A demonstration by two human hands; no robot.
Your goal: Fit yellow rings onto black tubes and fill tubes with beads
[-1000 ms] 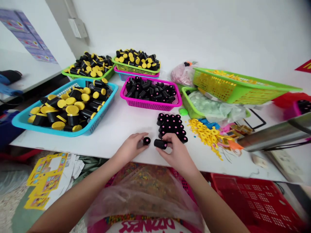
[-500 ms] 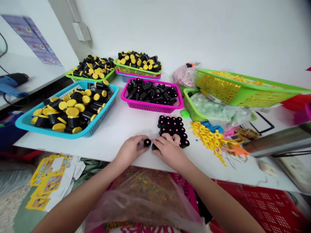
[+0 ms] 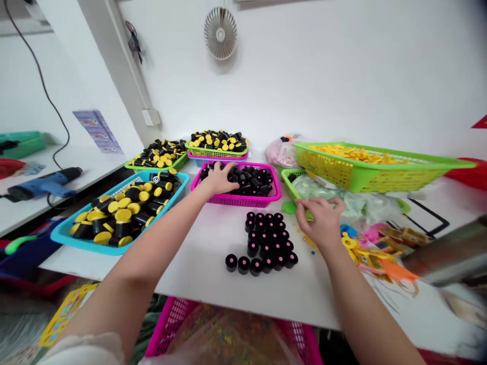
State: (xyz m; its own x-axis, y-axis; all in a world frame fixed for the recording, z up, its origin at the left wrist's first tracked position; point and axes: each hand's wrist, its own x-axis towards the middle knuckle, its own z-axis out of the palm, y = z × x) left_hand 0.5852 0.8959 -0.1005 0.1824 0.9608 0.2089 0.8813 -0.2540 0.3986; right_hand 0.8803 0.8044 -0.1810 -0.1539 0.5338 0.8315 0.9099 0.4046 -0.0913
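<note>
My left hand [image 3: 219,179] reaches into the magenta basket [image 3: 243,199], its fingers spread over the black cylinders [image 3: 249,181] heaped there. Whether its fingertips touch any of them is hard to see. My right hand [image 3: 321,217] hovers beside the near left corner of a green basket [image 3: 289,188], fingers loosely bent and apart, with nothing visible in it. Close to its fingertips lies a flat green disc [image 3: 288,208]. Between my arms, black cylinders with pink dots on top [image 3: 267,248] stand upright in packed rows on the white table [image 3: 201,274]. The front row extends farther left.
At left stands a blue basket [image 3: 63,237] of yellow-capped black cylinders, with similar baskets behind. A tilted green basket [image 3: 357,177] of yellow pieces overhangs the right side. Yellow parts [image 3: 352,246] lie beside my right forearm. A magenta crate [image 3: 162,324] sits below the table's front edge.
Both hands have left the cylinders at the front. The left went forward to the magenta basket, the right toward the green basket. One cylinder now stands at the row's left end. The view tilted up.
</note>
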